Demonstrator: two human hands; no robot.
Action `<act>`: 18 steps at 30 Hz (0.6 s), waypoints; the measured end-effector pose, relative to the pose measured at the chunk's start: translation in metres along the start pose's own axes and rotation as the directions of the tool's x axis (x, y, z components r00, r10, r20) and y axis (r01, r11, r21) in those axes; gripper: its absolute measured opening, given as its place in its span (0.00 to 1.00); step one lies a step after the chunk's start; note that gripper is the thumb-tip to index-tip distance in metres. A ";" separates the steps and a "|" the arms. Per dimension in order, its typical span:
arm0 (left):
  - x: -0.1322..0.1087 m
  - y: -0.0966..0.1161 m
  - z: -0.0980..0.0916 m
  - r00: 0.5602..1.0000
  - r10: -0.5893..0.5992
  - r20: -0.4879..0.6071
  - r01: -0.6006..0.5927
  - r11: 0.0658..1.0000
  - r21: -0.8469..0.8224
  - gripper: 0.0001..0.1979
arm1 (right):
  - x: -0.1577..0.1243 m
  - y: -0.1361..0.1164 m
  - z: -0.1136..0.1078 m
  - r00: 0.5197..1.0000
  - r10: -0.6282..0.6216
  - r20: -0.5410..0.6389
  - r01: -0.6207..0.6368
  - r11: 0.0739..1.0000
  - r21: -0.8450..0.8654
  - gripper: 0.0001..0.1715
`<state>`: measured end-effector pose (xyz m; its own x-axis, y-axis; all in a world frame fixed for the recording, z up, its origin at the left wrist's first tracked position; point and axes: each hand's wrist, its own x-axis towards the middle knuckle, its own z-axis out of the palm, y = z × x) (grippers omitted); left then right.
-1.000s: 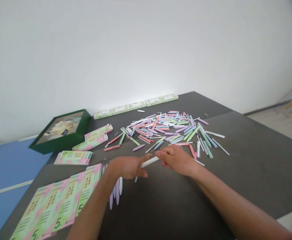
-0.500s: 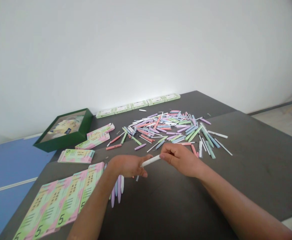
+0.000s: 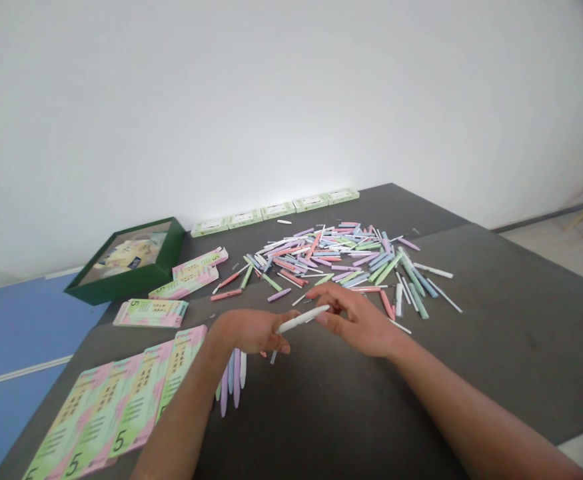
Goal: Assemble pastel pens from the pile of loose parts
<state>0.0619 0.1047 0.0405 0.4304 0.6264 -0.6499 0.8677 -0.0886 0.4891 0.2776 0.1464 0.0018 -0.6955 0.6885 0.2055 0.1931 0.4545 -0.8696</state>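
the left hand (image 3: 248, 331) is closed, its fingers pinching one end of a white pen (image 3: 303, 319), which sits in the air above the dark table (image 3: 516, 347). the right hand (image 3: 359, 321) stands half open at the pen's other end; i can't tell if it touches. beyond them lies a loose heap of pastel pens (image 3: 331, 257), while a short row of pens (image 3: 234, 380) lies side by side under the left wrist, as if kept apart from the heap. printed cards (image 3: 136, 407) lie flat in overlapping rows to the left, near a green box (image 3: 126, 263).

Right of the right hand (image 3: 358, 323), dark tabletop (image 3: 501, 353) gives passage; heaped pens (image 3: 331, 257) block forward, printed packs (image 3: 136, 400) leftward.
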 end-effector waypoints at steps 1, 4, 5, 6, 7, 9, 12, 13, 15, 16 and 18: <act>0.000 0.000 0.000 1.000 -0.007 0.004 0.006 1.000 0.010 0.23 | 0.000 0.000 0.002 1.000 0.018 -0.013 -0.018 1.000 -0.017 0.14; 0.000 0.001 -0.001 1.000 -0.012 0.013 0.012 1.000 -0.003 0.23 | 0.002 0.001 0.006 0.998 0.043 -0.049 -0.047 0.995 -0.091 0.21; 0.000 0.001 -0.001 1.000 -0.003 0.015 0.003 1.000 -0.023 0.24 | 0.003 0.002 0.007 0.998 0.034 -0.049 -0.038 0.996 -0.085 0.20; 0.000 0.001 -0.001 1.000 0.009 0.017 -0.008 0.999 -0.044 0.26 | 0.003 0.003 0.007 0.999 0.019 -0.047 -0.023 0.998 -0.064 0.16; 0.000 0.001 -0.001 1.000 0.019 0.021 -0.017 0.998 -0.060 0.26 | 0.003 0.004 0.007 0.999 0.001 -0.046 -0.003 0.999 -0.038 0.12; -0.001 0.000 -0.001 0.999 0.021 0.026 -0.020 0.997 -0.070 0.27 | 0.002 0.005 0.006 0.998 -0.040 -0.045 0.041 0.999 0.011 0.08; -0.002 -0.001 -0.001 1.000 0.004 0.007 -0.004 0.999 -0.053 0.28 | -0.001 0.003 0.006 0.993 -0.106 -0.052 0.110 0.992 0.067 0.09; -0.003 -0.002 -0.001 1.000 0.000 -0.001 0.000 0.999 -0.042 0.28 | -0.001 0.002 0.007 0.992 -0.111 -0.059 0.116 0.990 0.077 0.10; -0.003 -0.001 -0.001 1.000 -0.016 -0.011 0.016 1.000 -0.018 0.28 | -0.001 0.001 0.010 0.994 -0.076 -0.082 0.080 0.995 0.054 0.09; -0.003 -0.001 -0.001 1.000 -0.024 -0.009 0.023 1.000 -0.006 0.28 | -0.001 0.001 0.011 0.995 -0.045 -0.090 0.048 0.999 0.024 0.12; -0.003 0.000 -0.001 0.999 -0.035 -0.006 0.035 0.999 0.011 0.28 | 0.001 0.003 0.011 0.994 0.002 -0.109 -0.004 1.000 -0.022 0.18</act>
<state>0.0601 0.1035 0.0426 0.3980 0.6335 -0.6636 0.8851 -0.0748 0.4594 0.2698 0.1416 -0.0057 -0.6159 0.7466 0.2514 0.2113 0.4640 -0.8602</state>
